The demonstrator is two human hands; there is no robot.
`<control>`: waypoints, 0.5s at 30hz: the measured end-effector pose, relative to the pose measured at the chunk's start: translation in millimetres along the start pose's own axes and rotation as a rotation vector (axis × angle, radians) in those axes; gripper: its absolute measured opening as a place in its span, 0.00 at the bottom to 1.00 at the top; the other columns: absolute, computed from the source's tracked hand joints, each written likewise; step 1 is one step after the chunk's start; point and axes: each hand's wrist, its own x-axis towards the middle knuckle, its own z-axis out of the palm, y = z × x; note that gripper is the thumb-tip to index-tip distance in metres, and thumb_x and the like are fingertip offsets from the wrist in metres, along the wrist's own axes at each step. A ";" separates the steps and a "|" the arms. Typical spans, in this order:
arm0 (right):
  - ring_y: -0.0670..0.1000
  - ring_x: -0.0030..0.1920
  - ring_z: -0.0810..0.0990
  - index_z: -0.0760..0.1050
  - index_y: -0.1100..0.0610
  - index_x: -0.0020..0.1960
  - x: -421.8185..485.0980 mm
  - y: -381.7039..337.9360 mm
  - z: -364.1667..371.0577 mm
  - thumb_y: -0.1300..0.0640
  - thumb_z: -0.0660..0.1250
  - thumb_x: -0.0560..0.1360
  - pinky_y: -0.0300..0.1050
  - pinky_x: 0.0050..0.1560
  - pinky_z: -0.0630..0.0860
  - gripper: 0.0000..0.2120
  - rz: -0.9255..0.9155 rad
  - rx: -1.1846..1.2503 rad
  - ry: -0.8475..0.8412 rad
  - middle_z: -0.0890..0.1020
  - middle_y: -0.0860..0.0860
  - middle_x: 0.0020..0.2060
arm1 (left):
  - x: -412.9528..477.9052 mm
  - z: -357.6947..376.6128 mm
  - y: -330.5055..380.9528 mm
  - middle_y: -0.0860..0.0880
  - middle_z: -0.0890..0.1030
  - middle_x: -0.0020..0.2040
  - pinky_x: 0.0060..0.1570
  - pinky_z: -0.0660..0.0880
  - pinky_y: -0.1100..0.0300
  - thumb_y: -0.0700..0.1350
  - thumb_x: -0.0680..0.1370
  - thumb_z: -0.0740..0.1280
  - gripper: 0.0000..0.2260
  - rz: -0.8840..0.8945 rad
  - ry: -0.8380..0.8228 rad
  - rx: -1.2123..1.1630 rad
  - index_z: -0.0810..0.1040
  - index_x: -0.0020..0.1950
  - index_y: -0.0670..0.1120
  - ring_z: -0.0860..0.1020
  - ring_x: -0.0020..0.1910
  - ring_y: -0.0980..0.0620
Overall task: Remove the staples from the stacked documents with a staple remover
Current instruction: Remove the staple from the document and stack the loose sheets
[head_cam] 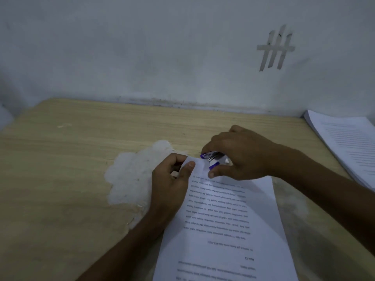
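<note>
Two hands work a staple remover at the corner of a printed document on a wooden table.

The left hand (172, 179) pinches the far left corner of the white stapled document with printed text (223, 230), thumb on top of the lifted paper. The right hand (239, 155) grips the purple and silver metal staple remover (213, 159) against that same corner, fingers curled round it. The document lies near the front right of the pale wood-grain table (60, 159), beside a worn white patch (134, 175) in its surface. A thick stack of white printed sheets (345, 138) sits at the table's far right corner, against the grey wall (142, 47), which bears crossed pale tape strips (276, 47).
</note>
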 end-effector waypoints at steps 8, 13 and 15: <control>0.43 0.53 0.73 0.71 0.46 0.64 12.2 -3.9 3.9 0.34 0.60 0.74 0.38 0.51 0.57 0.24 -0.019 0.022 -0.085 0.77 0.41 0.57 | 2.5 -0.7 0.0 0.56 0.79 0.37 0.40 0.73 0.72 0.41 0.75 0.67 0.05 0.044 0.008 -0.025 0.77 0.42 0.51 0.78 0.40 0.60; 0.44 0.52 0.74 0.72 0.46 0.63 15.5 -6.7 1.7 0.34 0.60 0.74 0.39 0.51 0.59 0.24 -0.006 0.050 -0.101 0.78 0.42 0.55 | 2.1 -0.4 1.0 0.56 0.79 0.38 0.39 0.74 0.73 0.38 0.76 0.67 0.10 0.027 -0.010 -0.030 0.75 0.42 0.53 0.78 0.40 0.63; 0.44 0.51 0.74 0.73 0.46 0.62 15.4 -8.8 0.9 0.34 0.60 0.73 0.39 0.52 0.60 0.23 -0.005 0.060 -0.108 0.79 0.42 0.53 | 2.0 -0.8 0.3 0.57 0.79 0.37 0.39 0.74 0.73 0.39 0.76 0.68 0.10 0.040 -0.007 -0.029 0.75 0.42 0.55 0.78 0.39 0.63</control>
